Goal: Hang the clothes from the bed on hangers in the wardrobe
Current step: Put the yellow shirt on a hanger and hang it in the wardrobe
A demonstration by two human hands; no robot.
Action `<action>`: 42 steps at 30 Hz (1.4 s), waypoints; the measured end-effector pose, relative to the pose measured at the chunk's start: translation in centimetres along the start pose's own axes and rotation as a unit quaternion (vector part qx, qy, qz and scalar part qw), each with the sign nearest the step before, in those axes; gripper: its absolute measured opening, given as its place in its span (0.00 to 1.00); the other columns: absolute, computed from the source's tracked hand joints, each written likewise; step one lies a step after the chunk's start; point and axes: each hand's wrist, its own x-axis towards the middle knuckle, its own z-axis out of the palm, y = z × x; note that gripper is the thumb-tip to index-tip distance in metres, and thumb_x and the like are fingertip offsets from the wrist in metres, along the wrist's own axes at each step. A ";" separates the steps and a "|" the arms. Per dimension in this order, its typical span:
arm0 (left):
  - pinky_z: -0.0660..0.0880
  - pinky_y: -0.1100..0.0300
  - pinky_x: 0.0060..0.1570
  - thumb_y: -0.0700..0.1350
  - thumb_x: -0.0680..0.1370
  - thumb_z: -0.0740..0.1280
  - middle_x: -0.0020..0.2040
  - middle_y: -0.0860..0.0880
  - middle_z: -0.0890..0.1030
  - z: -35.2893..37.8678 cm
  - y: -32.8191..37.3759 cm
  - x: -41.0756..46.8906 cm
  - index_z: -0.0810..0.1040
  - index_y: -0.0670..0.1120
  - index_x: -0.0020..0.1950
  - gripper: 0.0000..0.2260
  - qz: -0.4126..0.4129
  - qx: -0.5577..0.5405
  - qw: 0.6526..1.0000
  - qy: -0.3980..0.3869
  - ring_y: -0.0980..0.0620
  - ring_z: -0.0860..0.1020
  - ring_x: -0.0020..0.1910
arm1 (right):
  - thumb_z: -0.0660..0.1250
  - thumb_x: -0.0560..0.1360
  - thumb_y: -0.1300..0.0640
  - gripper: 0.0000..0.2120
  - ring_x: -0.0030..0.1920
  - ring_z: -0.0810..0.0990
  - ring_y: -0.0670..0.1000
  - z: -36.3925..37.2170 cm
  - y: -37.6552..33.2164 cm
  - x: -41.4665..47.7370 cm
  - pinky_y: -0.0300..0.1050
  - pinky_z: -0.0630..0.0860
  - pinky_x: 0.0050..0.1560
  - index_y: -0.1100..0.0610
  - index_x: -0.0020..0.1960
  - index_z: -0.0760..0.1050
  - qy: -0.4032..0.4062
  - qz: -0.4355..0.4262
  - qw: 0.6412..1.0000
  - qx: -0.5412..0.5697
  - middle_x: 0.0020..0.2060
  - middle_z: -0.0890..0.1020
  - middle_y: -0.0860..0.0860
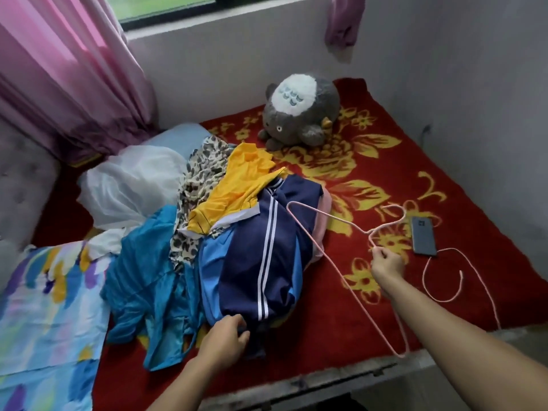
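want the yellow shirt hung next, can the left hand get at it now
Probably not yet: the left hand grips the navy garment. The yellow shirt lies mostly uncovered farther back, so freed it likely could.

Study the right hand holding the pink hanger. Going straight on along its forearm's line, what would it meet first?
Probably the navy striped garment: the right hand, holding the pink hanger, points up-left across red blanket toward it. Height is unclear.
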 end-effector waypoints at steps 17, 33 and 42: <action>0.67 0.38 0.59 0.36 0.70 0.68 0.68 0.33 0.67 -3.8 -4.3 30.3 0.71 0.39 0.67 0.25 -0.040 0.119 0.963 0.238 0.32 0.66 0.64 | 0.61 0.77 0.62 0.07 0.35 0.79 0.54 14.9 12.2 18.8 0.48 0.80 0.40 0.60 0.52 0.77 -0.046 0.224 0.966 -0.124 0.44 0.78 0.57; 0.67 0.51 0.34 0.54 0.77 0.60 0.30 0.49 0.73 -9.7 -5.8 29.1 0.65 0.51 0.33 0.15 0.104 -0.092 0.966 0.217 0.43 0.74 0.34 | 0.67 0.74 0.56 0.14 0.55 0.80 0.56 22.7 -2.7 6.7 0.49 0.75 0.53 0.52 0.59 0.78 -0.164 -0.190 0.930 -0.267 0.54 0.82 0.51; 0.66 0.55 0.32 0.54 0.77 0.62 0.28 0.53 0.68 -7.5 -8.4 20.3 0.65 0.50 0.33 0.15 0.098 -0.133 0.973 0.162 0.54 0.69 0.30 | 0.63 0.76 0.58 0.32 0.72 0.60 0.56 33.2 -11.5 3.7 0.53 0.72 0.58 0.47 0.76 0.57 -0.246 -0.377 0.768 -0.455 0.74 0.61 0.53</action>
